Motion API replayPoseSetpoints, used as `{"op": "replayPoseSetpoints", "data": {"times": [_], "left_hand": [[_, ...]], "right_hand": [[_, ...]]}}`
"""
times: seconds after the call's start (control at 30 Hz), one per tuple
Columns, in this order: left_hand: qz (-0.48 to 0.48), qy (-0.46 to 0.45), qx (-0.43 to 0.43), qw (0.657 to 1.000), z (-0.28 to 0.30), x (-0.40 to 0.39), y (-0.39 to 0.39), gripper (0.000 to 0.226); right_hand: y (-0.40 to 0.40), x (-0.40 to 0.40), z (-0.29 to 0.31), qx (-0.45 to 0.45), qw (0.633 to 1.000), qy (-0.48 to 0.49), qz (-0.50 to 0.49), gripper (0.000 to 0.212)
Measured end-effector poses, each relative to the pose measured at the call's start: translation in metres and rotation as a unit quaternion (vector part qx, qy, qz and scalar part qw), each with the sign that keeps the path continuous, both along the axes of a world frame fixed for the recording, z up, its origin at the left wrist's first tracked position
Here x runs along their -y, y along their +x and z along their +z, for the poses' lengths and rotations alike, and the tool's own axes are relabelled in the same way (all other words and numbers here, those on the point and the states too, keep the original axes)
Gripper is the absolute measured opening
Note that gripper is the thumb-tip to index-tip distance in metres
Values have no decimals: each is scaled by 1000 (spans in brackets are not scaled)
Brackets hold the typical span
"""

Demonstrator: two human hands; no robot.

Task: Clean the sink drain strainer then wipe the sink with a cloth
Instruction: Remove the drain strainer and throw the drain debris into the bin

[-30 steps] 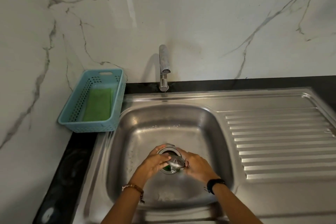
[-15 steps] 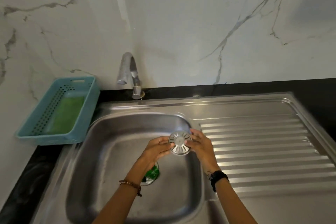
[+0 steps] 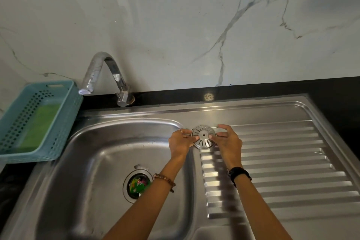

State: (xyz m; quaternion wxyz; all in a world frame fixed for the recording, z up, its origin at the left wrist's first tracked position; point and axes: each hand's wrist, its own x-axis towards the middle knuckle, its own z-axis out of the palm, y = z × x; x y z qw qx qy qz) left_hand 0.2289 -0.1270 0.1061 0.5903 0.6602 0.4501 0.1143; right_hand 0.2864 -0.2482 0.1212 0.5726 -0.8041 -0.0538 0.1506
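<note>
The round slotted metal strainer point(image 3: 204, 137) is at the near-left corner of the ribbed drainboard point(image 3: 272, 158), right beside the basin's rim. My left hand point(image 3: 180, 143) pinches its left edge and my right hand point(image 3: 227, 141) pinches its right edge. Whether it touches the drainboard I cannot tell. In the steel sink point(image 3: 93, 161) the drain hole point(image 3: 138, 185) lies uncovered, with green and red scraps inside it. A green cloth point(image 3: 40, 124) lies in the teal basket point(image 3: 58, 142) left of the sink.
A curved metal tap point(image 3: 109, 72) stands behind the basin, its spout turned toward the basket. A white marble wall point(image 3: 194, 25) rises behind a black counter strip point(image 3: 272, 87).
Both hands lifted the strainer out of the drain and carried it up and to the right, from the basin to the drainboard's edge. The drain hole is now exposed.
</note>
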Motion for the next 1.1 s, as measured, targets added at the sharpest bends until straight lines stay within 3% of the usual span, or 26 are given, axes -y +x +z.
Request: {"op": "replayPoseSetpoints", "data": {"times": [0.43,0.53,0.63,0.7,0.83,0.93,1.0,1.1], "left_hand": [[-9,55,-12,998,1,9,5,27],[-8,41,-4,999,3,9,1,28],[25,14,34,999,3,6,-15,11],[54,1,39,998,-4,-1,-33,18],[86,-5,-44,995,-34,-26,-100,24],[109,-6,-140,984,-62,-53,-156,18],[98,23,-207,973,-77,-70,-183,8],[8,69,-275,959,-99,-90,-203,12]], "right_hand": [[-3,0,0,53,997,-50,19,31],[-5,0,4,64,996,-64,6,34],[-16,-6,11,106,991,-76,0,33],[-33,-15,15,119,992,-47,18,25],[-90,-50,1,104,980,-25,166,7],[-127,-76,-33,2,964,-85,251,7],[-142,-89,-56,-87,956,-120,253,13],[-152,-107,-88,-123,943,-197,238,19]]}}
